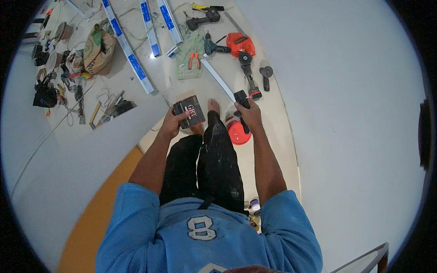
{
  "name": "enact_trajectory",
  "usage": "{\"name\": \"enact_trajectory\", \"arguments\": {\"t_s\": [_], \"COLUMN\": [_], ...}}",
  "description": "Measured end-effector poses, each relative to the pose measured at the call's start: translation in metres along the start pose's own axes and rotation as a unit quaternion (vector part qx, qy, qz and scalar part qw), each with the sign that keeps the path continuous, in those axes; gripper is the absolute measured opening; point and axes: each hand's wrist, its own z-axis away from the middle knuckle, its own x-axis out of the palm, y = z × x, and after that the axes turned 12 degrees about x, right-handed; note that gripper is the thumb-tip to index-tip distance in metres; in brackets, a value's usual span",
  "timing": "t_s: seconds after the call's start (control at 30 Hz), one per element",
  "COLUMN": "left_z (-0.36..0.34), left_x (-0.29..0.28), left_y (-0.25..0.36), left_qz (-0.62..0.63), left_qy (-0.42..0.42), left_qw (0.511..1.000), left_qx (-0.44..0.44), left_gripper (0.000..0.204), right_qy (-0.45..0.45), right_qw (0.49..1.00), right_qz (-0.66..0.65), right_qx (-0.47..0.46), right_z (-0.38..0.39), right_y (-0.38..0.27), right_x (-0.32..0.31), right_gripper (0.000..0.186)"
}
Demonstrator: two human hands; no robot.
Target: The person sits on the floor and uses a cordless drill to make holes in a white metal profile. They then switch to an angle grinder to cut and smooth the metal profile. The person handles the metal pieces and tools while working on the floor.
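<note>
In my left hand [171, 123] is a flat dark box [193, 119] with pale and red print, gripped at its left side with the thumb across the front. A brown cardboard-coloured piece [184, 96] shows behind its upper edge. My right hand [251, 114] is closed round the black handle of a tool with a long, straight, pale metal blade [217, 79]. The blade points away to the upper left; its exact kind I cannot tell. Just below that hand, a tub with a red lid [239, 134] stands by my legs, partly covered by the black handle.
Cordless drills [204, 19], orange-handled pliers [195, 60], an angle grinder [247, 68] and a red bag [241, 44] lie on the floor ahead. Long blue-and-white strips [129, 50] stretch away at left, near a sack [100, 50] and piled tools. A pale wall [346, 113] rises at right.
</note>
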Motion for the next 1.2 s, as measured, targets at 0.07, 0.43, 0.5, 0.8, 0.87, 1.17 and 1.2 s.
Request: {"name": "enact_trajectory", "arguments": {"t_s": [0.07,0.43,0.5,0.8,0.87,1.17,1.2], "left_z": [0.005,-0.172,-0.208,-0.279,-0.286,-0.509,-0.549], "left_x": [-0.007,-0.068,-0.074,-0.086,-0.077,0.049,0.023], "left_y": [-0.027,-0.164,-0.188,-0.163,-0.146,-0.136,-0.164], "left_qz": [-0.011,-0.187,-0.23,-0.428,-0.566,-0.683,-0.721], "left_qy": [0.021,0.065,0.051,-0.066,-0.088,0.116,0.087], "left_qw": [0.999,0.968,0.957,0.883,0.801,0.715,0.684], "left_qx": [-0.049,-0.156,-0.171,-0.181,-0.171,0.09,0.067], "left_gripper": [0.066,0.094,0.1,0.078,0.069,0.081,0.086], "right_qy": [-0.009,0.032,0.08,0.085,0.072,0.079,0.07], "right_qw": [0.997,0.949,0.949,0.93,0.933,0.958,0.957], "right_qz": [0.003,0.308,0.304,0.356,0.35,0.24,0.239], "right_qx": [0.073,0.054,0.019,-0.025,-0.034,-0.139,-0.15], "right_z": [0.0,-0.287,-0.319,-0.378,-0.377,-0.354,-0.356], "right_y": [-0.004,0.112,0.13,0.103,0.112,0.127,0.133], "right_x": [0.005,0.145,0.168,0.206,0.205,0.183,0.186], "right_gripper": [0.045,0.059,0.057,0.053,0.059,0.047,0.04]}}
